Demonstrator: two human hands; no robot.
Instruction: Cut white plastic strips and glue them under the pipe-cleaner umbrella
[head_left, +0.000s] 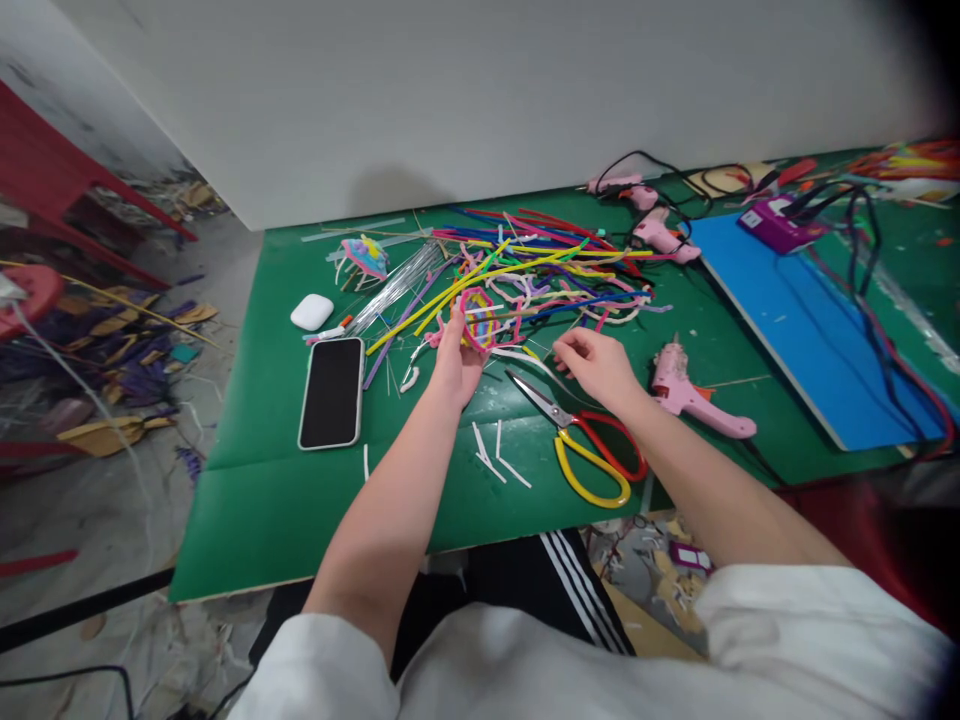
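My left hand (456, 362) is closed round a small pipe-cleaner craft piece (480, 318) with a bright pink outline and striped yellow, blue and purple inside. To its right, my right hand (596, 365) hovers above the table with its fingers curled together; what they pinch, if anything, is too small to make out. A thin white strip (536, 362) curves between the two hands. Just below lie scissors (592, 455) with one yellow and one red handle, blades slightly apart. Behind the hands spreads a tangled heap of coloured pipe cleaners (525, 255).
A phone (331, 393) and a white case (312, 312) lie at the left. A pink glue gun (694, 395) rests right of my right hand, near a blue board (810, 340). White cut pieces (491, 455) lie in front. A multicoloured craft piece (365, 258) sits at the back left.
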